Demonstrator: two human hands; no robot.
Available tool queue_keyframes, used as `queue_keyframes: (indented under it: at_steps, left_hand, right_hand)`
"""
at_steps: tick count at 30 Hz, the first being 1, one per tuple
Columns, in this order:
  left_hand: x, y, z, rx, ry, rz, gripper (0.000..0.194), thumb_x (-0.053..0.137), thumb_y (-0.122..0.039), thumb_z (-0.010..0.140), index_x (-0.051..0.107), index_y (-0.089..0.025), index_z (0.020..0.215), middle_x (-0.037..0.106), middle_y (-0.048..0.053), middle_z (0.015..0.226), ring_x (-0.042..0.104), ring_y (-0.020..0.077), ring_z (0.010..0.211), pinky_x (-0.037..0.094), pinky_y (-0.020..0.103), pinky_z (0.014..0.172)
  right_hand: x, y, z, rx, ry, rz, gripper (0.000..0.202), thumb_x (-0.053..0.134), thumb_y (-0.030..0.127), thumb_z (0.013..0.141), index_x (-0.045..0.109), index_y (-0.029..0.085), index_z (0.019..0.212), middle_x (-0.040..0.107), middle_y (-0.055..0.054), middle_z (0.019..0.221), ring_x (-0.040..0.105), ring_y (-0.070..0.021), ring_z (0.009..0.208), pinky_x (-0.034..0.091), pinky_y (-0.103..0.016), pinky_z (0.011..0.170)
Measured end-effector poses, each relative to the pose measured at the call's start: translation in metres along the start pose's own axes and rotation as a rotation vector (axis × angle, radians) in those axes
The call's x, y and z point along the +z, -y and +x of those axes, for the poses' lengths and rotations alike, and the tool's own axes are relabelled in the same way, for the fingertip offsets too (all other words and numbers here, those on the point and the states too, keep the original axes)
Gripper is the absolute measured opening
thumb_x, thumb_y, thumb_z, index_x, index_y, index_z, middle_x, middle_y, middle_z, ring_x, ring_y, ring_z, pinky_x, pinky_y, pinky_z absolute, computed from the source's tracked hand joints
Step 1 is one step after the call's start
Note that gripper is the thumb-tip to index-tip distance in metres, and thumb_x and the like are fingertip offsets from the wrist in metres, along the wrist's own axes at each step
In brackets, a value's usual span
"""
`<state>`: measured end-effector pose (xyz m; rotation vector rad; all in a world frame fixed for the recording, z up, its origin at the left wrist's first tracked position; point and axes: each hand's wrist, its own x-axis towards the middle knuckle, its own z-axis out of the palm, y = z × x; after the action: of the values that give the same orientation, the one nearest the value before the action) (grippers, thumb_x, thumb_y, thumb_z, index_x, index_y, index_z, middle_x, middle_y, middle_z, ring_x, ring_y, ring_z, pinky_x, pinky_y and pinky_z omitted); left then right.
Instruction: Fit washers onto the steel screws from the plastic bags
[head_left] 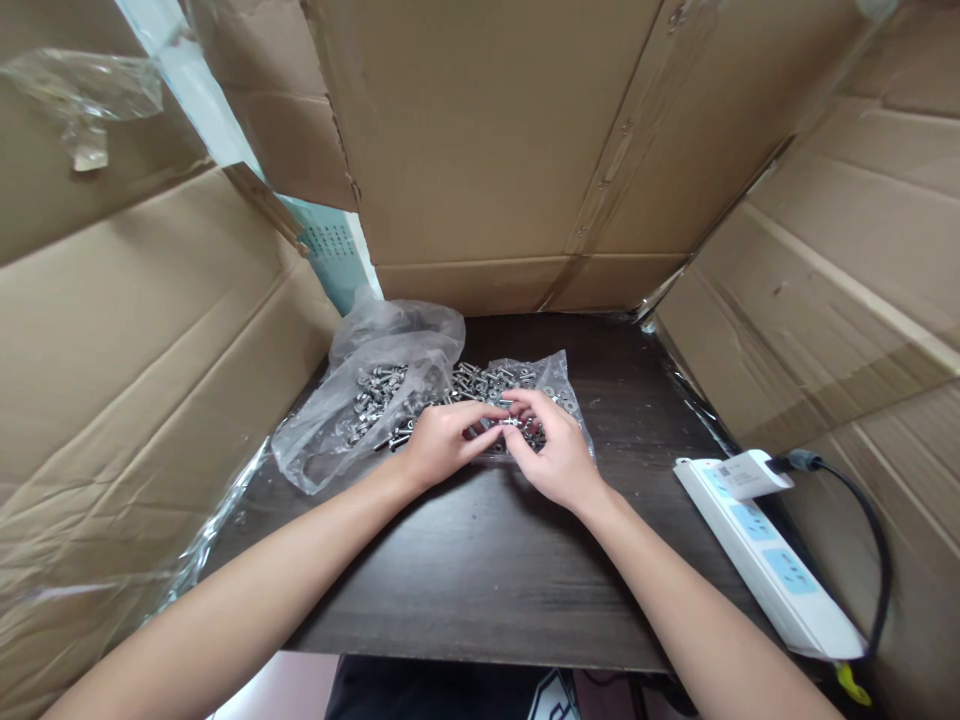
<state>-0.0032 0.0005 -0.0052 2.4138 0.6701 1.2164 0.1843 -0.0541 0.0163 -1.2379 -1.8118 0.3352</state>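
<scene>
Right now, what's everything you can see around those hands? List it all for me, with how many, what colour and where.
Metal part: one, silver, between both hands' fingertips
Bolts: many, silver, in and around the bags
Washers: several, silver, by the right hand
Bags: two, clear, on the table
Table: one, dark brown, underneath
Cardboard: several panels, brown, left, back, right
Printed sheet: one, pale blue, back left gap
Power strip: one, white and blue, right
Adapter: one, white, on the strip
Cable: one, black, far right
Left hand: one, bare, centre
Right hand: one, bare, centre right
</scene>
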Motion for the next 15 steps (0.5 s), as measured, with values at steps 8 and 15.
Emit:
queue_keyframes:
  at_steps: [8,15]
  left_hand:
    - [-0.0009,0.0006,-0.0001,-0.001,0.005,0.008,0.017,0.064,-0.027,0.1,0.075,-0.017,0.108,0.081,0.006,0.101,0.077,0.0145,0.078,0.062,0.023,0.075]
    - [0.0001,-0.0006,0.0007,0.019,-0.011,0.024,0.016,0.063,-0.026,0.1,0.075,-0.016,0.106,0.081,0.006,0.098,0.077,0.0143,0.079,0.06,0.021,0.07]
  right_hand:
    - [-0.0006,0.0022,0.0,0.022,0.011,-0.018,0.032,0.062,0.026,0.09,0.062,0.022,0.122,0.069,-0.006,0.099,0.066,-0.0202,0.081,0.057,-0.035,0.074]
    - [-0.0015,-0.0002,0.0009,0.065,0.025,-0.022,0.023,0.057,0.031,0.097,0.065,0.021,0.115,0.069,-0.003,0.083,0.066,-0.0198,0.076,0.055,-0.034,0.074]
